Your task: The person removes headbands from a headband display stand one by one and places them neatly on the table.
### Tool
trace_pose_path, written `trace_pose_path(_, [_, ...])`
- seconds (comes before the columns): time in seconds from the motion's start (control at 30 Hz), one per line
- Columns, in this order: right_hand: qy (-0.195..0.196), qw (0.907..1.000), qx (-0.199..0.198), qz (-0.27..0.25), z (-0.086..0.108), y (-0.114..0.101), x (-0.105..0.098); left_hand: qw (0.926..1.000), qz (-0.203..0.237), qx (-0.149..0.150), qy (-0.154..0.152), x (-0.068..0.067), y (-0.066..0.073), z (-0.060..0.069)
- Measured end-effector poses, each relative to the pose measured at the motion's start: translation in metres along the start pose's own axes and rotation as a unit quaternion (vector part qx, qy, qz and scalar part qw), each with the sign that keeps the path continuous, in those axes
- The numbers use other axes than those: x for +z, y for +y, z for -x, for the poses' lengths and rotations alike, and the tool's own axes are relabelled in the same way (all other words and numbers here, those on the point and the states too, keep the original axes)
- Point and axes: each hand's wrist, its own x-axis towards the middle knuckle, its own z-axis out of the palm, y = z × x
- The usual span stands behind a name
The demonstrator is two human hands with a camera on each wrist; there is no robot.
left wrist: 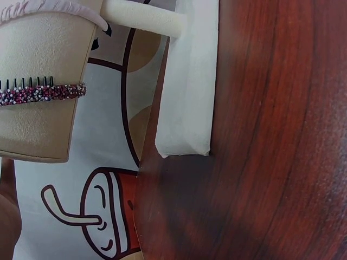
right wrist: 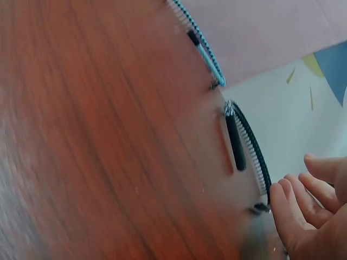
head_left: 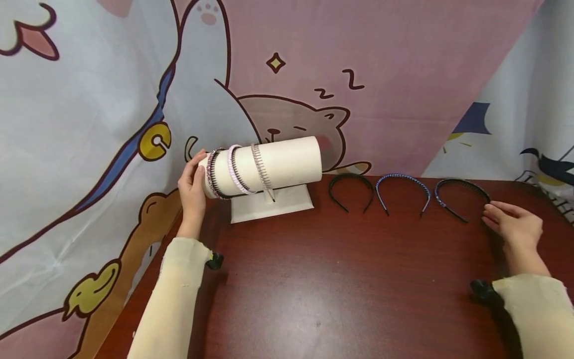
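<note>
A cream roll-shaped display stand (head_left: 293,160) stands at the back left on a flat base, carrying a glittery headband (head_left: 210,174), a pale lilac headband (head_left: 232,172) and a brownish toothed headband (head_left: 260,167). My left hand (head_left: 193,187) rests against the roll's left end; only its edge shows in the left wrist view. On the table's right, the fingertips of my right hand (head_left: 517,227) touch the right side of a black headband with a blue-patterned part (head_left: 464,183). In the right wrist view its fingers extend beside that headband (right wrist: 252,141).
Left of the touched headband lie a blue headband (head_left: 403,175) and a black one (head_left: 350,175), along the back of the dark red wooden table (head_left: 332,279). Behind stands a cloth backdrop with cartoon prints (head_left: 381,50).
</note>
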Motion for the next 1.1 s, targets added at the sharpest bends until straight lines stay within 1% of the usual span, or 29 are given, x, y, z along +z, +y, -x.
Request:
trace_pose_path(0.07, [-0.022, 0.9997, -0.002, -0.011, 0.002, 0.000, 0.004, 1.0000, 0.001, 0.001, 0.000, 0.000, 0.000, 0.000])
trace_pose_path(0.27, [-0.047, 0.9982, -0.034, -0.012, 0.010, 0.005, 0.027, 1.0000, 0.002, -0.002, -0.001, -0.001, 0.000, 0.001])
trace_pose_path(0.4, [-0.070, 0.9965, -0.045, -0.007, 0.015, 0.009, 0.044, 1.0000, 0.001, -0.002, -0.007, -0.001, 0.000, 0.001])
trace_pose_path(0.63, [-0.137, 0.9874, -0.079, -0.002, 0.024, 0.019, 0.076, 0.9999, -0.004, -0.002, -0.011, -0.001, 0.000, 0.000])
trace_pose_path(0.83, [-0.177, 0.9797, -0.085, 0.041, 0.035, 0.029, 0.107, 0.9999, -0.003, -0.004, -0.011, -0.001, 0.001, 0.000])
trace_pose_path(1.03, [-0.219, 0.9684, -0.090, 0.077, 0.046, 0.042, 0.139, 0.9999, 0.000, -0.007, -0.012, -0.002, 0.001, 0.000])
trace_pose_path(1.1, [-0.227, 0.9635, -0.097, 0.104, 0.051, 0.046, 0.149, 0.9999, 0.001, -0.009, -0.013, -0.002, 0.002, 0.000])
